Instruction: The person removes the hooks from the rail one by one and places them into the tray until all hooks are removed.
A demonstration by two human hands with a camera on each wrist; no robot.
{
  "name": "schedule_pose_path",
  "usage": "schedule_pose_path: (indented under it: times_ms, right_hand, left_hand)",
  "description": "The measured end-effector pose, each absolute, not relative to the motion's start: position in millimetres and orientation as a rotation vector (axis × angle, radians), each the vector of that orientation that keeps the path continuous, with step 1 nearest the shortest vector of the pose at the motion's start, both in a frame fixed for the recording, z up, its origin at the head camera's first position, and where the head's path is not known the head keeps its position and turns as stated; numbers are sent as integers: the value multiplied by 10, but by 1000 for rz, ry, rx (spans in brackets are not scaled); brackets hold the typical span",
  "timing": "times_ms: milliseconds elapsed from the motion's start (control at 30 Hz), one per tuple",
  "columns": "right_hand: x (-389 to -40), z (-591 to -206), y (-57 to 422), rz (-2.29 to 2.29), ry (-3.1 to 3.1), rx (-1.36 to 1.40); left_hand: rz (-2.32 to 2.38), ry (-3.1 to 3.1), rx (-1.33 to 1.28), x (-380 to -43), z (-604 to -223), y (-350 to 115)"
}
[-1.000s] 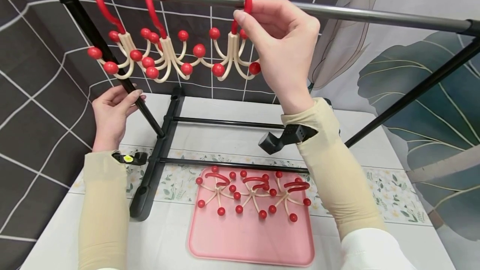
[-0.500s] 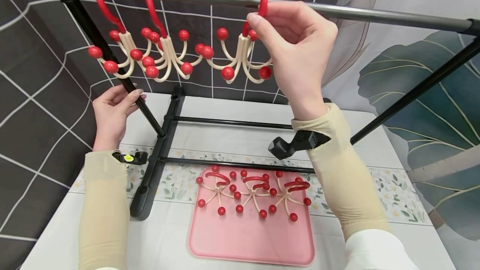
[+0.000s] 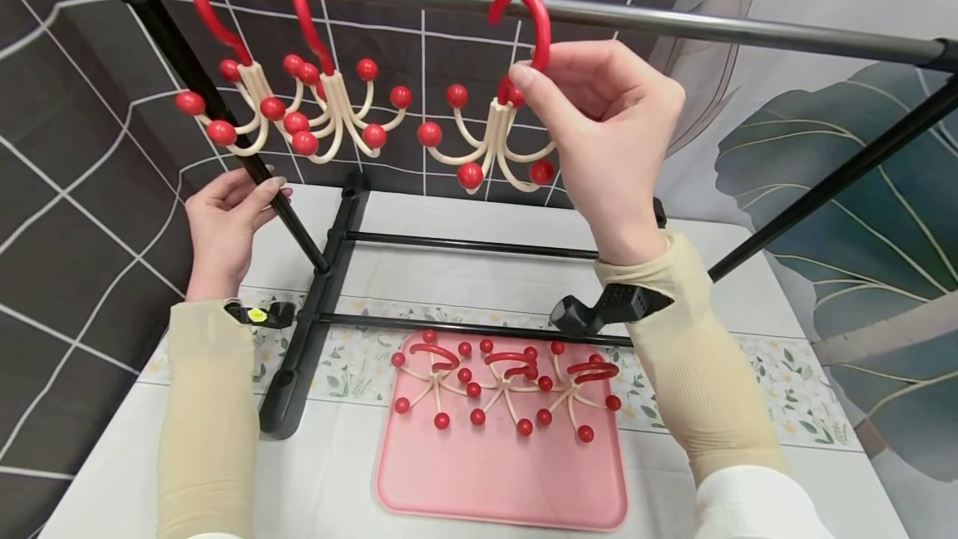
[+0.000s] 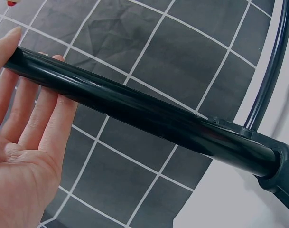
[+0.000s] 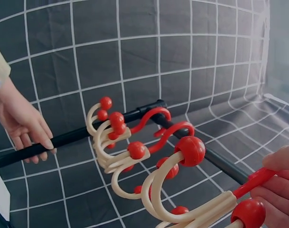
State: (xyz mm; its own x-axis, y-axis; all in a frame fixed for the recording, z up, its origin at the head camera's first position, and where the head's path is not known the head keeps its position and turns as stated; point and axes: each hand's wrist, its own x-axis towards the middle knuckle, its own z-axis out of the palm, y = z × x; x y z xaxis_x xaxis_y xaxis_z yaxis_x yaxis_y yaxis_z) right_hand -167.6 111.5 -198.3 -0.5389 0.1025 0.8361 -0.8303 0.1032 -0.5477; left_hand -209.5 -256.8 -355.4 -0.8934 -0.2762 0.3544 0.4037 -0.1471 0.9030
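Observation:
My right hand (image 3: 614, 123) pinches the red hook of a multi-prong hanger (image 3: 497, 135) between thumb and fingers. Cream prongs with red ball tips spread out below the hook. In the head view this hook overlaps the metal rail (image 3: 711, 27), its top near the rail's height. The same hanger (image 5: 206, 209) fills the lower part of the right wrist view. Two similar hangers, one (image 3: 254, 94) at the rail's left end and another (image 3: 338, 102) beside it, hang by their hooks. My left hand (image 3: 224, 223) holds the rack's black post (image 4: 130, 107), thumb in front and fingers behind.
A pink tray (image 3: 497, 481) on the white table holds three more hangers (image 3: 505, 385). The rack's black foot (image 3: 284, 393) and lower crossbars (image 3: 471, 327) stand behind and left of it. A right-hand post (image 3: 823, 190) slopes down to the table.
My right hand has carried its hanger rightward along the rail, then downward, with the hook coming off its seat on the rail. My left hand stays on the post.

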Motion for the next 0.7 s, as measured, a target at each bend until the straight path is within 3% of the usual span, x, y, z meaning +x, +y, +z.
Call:
schedule_pose_path:
  times_ms: [700]
  right_hand:
    - [-1357, -2333, 1234, 1563, -1806, 702]
  left_hand:
    - [-2072, -1704, -148, -2097, -3553, -2573]
